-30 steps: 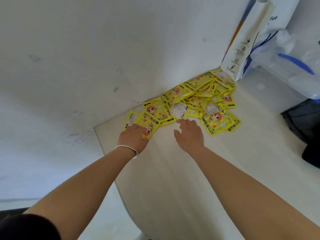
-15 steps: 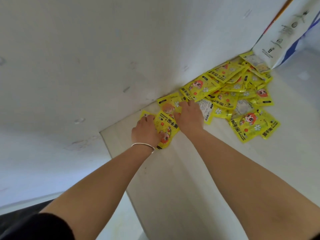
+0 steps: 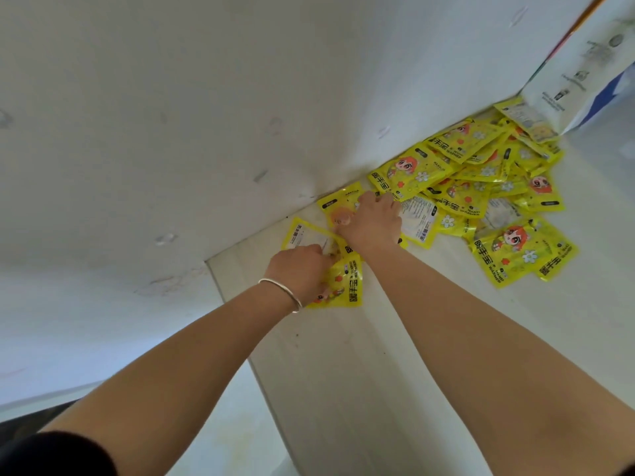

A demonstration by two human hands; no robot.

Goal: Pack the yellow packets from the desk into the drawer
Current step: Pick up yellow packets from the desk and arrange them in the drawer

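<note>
Several yellow packets (image 3: 488,197) with a cartoon figure lie heaped on the pale desk (image 3: 395,355) along the white wall. My left hand (image 3: 299,269), with a silver bangle on the wrist, curls its fingers round a yellow packet (image 3: 348,286) at the heap's left end. Just beyond it my right hand (image 3: 372,223) lies on the packets by the wall, thumb and fingers pinching another yellow packet (image 3: 338,204). A face-down packet (image 3: 302,235) lies partly under my left hand. No drawer is in view.
A white paper bag (image 3: 577,67) with blue print stands at the pile's far right end against the wall. The desk's left edge (image 3: 237,321) drops off close to my left forearm. Bare desk surface stretches toward me and to the right.
Both hands have gone from reaching over bare desk to lying on the left end of the heap. They have closed on packets there, and the left-end packets have bunched together.
</note>
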